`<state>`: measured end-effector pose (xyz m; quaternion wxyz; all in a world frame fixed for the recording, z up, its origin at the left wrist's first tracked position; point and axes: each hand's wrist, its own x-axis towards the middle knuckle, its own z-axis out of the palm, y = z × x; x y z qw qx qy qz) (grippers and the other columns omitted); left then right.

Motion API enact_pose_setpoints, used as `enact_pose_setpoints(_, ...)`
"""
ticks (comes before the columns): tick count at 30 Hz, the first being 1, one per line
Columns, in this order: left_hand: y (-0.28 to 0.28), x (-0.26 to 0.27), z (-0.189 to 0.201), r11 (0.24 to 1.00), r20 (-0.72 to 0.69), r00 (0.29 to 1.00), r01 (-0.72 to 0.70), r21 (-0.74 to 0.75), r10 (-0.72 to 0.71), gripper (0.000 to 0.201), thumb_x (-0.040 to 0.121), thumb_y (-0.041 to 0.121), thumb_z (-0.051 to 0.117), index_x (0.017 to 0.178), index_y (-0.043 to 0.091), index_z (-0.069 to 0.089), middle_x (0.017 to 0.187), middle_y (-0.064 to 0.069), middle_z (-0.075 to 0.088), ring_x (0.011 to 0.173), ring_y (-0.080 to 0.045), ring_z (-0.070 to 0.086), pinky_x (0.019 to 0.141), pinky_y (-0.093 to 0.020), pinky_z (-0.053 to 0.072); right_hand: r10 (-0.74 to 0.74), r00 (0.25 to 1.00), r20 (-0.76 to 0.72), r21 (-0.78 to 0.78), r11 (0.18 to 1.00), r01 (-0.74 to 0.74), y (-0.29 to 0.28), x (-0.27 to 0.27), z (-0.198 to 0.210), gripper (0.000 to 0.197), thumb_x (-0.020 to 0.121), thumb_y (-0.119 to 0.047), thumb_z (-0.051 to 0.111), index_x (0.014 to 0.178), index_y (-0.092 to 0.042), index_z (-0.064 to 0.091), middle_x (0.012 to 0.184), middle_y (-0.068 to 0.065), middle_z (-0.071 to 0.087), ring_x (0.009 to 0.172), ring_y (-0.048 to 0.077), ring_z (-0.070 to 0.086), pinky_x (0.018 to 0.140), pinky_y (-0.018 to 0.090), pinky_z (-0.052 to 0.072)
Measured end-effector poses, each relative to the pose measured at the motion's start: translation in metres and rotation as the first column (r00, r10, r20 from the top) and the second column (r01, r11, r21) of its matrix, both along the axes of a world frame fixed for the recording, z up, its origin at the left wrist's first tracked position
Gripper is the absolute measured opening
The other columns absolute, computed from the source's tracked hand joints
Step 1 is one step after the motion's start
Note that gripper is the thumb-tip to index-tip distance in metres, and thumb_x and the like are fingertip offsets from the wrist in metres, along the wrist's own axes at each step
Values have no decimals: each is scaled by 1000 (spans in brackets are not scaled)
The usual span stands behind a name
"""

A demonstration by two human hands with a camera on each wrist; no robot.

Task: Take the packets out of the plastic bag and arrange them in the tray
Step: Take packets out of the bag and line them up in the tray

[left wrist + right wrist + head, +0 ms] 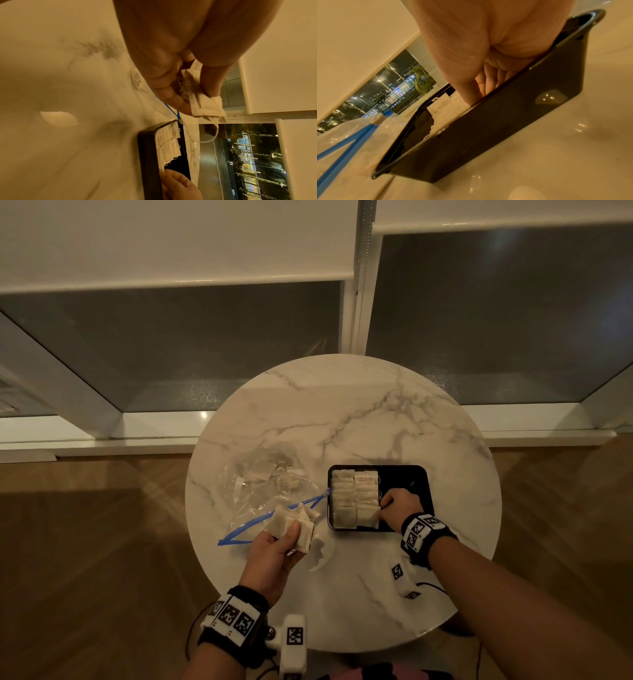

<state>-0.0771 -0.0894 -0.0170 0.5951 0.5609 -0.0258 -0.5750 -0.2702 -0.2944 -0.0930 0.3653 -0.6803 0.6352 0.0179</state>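
On the round marble table stands a black tray (407,477) (147,148) (505,128). Two columns of pale packets (354,498) (166,142) (440,105) fill its left half. My right hand (385,503) (481,92) reaches into the tray, fingers curled, and pinches the edge of the nearest packet in the second column; the rim hides its fingertips in the right wrist view. Left of the tray, my left hand (291,534) (197,97) holds several packets (301,525) (205,105) above the table. The clear plastic bag (260,484) (342,135), blue zip (274,518) open, holds a few more.
The right half of the tray is bare. The table's near edge (342,648) lies just beyond my wrists, with wooden floor around it. A window sill and dark panes (205,344) stand behind the table.
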Motion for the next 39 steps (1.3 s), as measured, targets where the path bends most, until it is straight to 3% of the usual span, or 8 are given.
enact_pose_setpoints(4,-4,-4,5,1000,-19,1000,9,-28,-9,28,98,13,56,124,5,64,119,-17,71,102,-20,71,89,-34,58,2,1000,22,-81,997,0,2,-3,13,6,80,-13,70,82,-15,65,83,3,66,77,18,62,69,26,53)
enact_pose_setpoints(8,-9,-8,9,998,-64,997,28,-59,-31,28,96,12,58,122,3,65,117,-18,72,101,-21,71,87,-34,59,-41,965,261,-58,997,58,25,1,48,4,86,-21,69,88,-19,66,80,-1,68,76,14,66,62,20,51)
enact_pose_setpoints(11,-13,-11,14,993,-86,994,67,-94,-75,36,92,13,60,126,0,62,120,-20,69,107,-25,69,92,-38,57,-86,823,562,200,979,-34,51,9,85,14,92,-28,66,100,-17,68,87,3,72,77,18,69,66,31,58)
enact_pose_setpoints(14,-16,-13,19,983,-79,987,127,-132,-138,39,91,13,60,128,0,60,119,-20,68,106,-26,67,89,-38,58,-146,710,689,332,934,-130,68,12,114,24,94,-25,62,107,-6,66,92,15,72,74,23,67,65,34,57)
enact_pose_setpoints(19,-19,-16,23,969,-19,979,198,-149,-203,37,93,13,59,128,0,59,117,-19,69,104,-25,67,82,-33,58,-137,661,738,298,945,-137,78,13,138,20,91,-18,67,100,0,65,84,17,71,69,24,69,63,35,58)
enact_pose_setpoints(23,-17,-13,24,966,29,978,209,-151,-207,35,94,13,59,127,1,60,115,-17,70,102,-24,68,83,-33,57,-83,687,722,227,966,-122,79,16,137,6,87,-7,70,91,-3,68,76,14,70,64,19,67,59,30,58)
enact_pose_setpoints(29,-6,-5,22,964,92,971,230,-131,-219,37,95,17,59,128,0,61,122,-24,67,112,-34,65,99,-46,52,-125,701,702,223,974,-50,87,20,134,5,89,-5,67,86,-2,65,66,5,67,61,18,64,57,29,57)
enact_pose_setpoints(39,10,10,30,970,91,980,191,-150,-179,34,93,17,58,124,4,63,120,-21,69,109,-31,67,97,-43,53,-247,678,693,332,943,4,102,47,139,17,82,6,71,97,6,64,74,23,68,62,25,67,63,34,61)
